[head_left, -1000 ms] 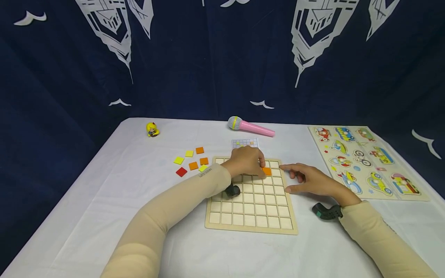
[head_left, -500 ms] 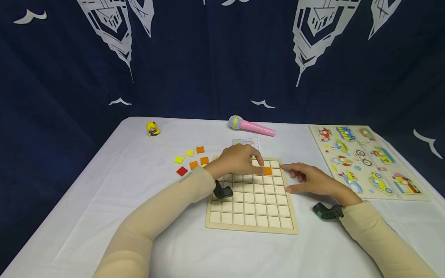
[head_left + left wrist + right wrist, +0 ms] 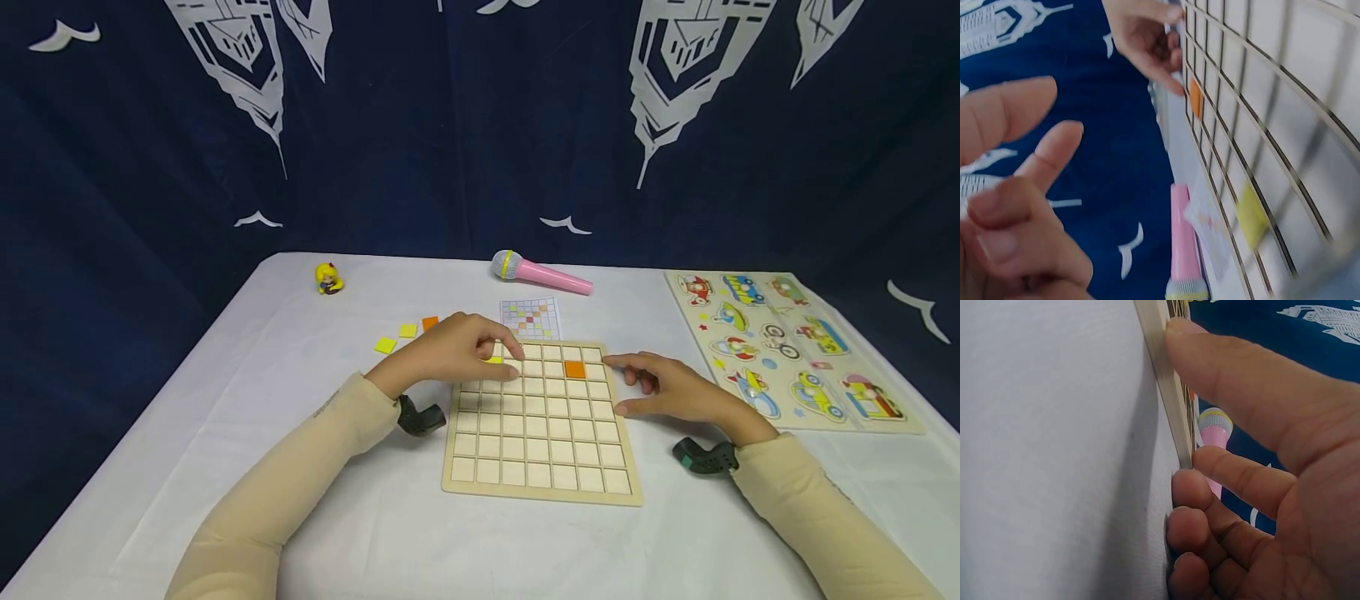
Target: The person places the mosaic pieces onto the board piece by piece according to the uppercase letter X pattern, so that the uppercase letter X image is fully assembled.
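Both hands at the wooden grid board.
Left hand (image 3: 457, 354) hovers over the grid board (image 3: 542, 450), fingers loosely curled, holding nothing, near a yellow tile (image 3: 494, 360) in its far rows. Right hand (image 3: 675, 390) braces the board's right edge, fingers relaxed. An orange tile (image 3: 574, 369) sits seated between them.

wooden square grid boards (image 3: 542, 454): 1 | orange square tiles on the board (image 3: 574, 369): 1 | yellow square tiles on the board (image 3: 493, 360): 1 | loose tiles far left on the worktop: yellow 2 (image 3: 386, 345), orange 1 (image 3: 429, 322) | pink toy microphones (image 3: 542, 273): 1 | yellow toy figures (image 3: 328, 278): 1 | paper pattern cards (image 3: 530, 317): 1 | vehicle picture puzzle boards (image 3: 787, 346): 1 | hands: 2, left (image 3: 457, 352), right (image 3: 671, 387)
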Tool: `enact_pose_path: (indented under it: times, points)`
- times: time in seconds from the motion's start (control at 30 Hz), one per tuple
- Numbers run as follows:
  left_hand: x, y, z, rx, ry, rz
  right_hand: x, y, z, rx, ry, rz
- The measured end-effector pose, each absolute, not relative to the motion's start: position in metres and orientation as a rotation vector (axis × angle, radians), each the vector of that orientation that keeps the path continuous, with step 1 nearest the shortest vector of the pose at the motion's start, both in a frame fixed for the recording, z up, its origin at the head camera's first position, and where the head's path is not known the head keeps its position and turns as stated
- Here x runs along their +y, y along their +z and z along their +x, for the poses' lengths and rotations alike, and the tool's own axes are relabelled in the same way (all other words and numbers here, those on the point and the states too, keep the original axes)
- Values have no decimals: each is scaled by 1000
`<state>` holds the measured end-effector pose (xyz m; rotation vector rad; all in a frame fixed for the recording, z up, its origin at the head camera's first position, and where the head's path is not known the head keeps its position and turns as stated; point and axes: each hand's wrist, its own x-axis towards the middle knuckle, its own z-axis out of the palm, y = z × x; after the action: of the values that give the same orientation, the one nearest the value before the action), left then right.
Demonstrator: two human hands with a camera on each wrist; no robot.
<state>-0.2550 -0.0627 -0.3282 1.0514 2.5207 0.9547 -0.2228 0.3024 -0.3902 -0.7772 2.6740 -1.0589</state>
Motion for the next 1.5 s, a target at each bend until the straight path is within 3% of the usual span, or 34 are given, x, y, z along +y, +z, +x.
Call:
enact_pose_path:
  times: [0.5, 1.07, 1.5]
  points:
    - [-129, -338, -269, 2495, 1242, 959, 302, -391, -223, 2675, -1054, -763]
    - [-192, -369, -307, 2527, 1567, 519, 302, -391, -223, 2675, -1053, -761]
    - [-217, -387, -316, 2576, 1433, 334, 302, -391, -222, 2674, -1064, -739]
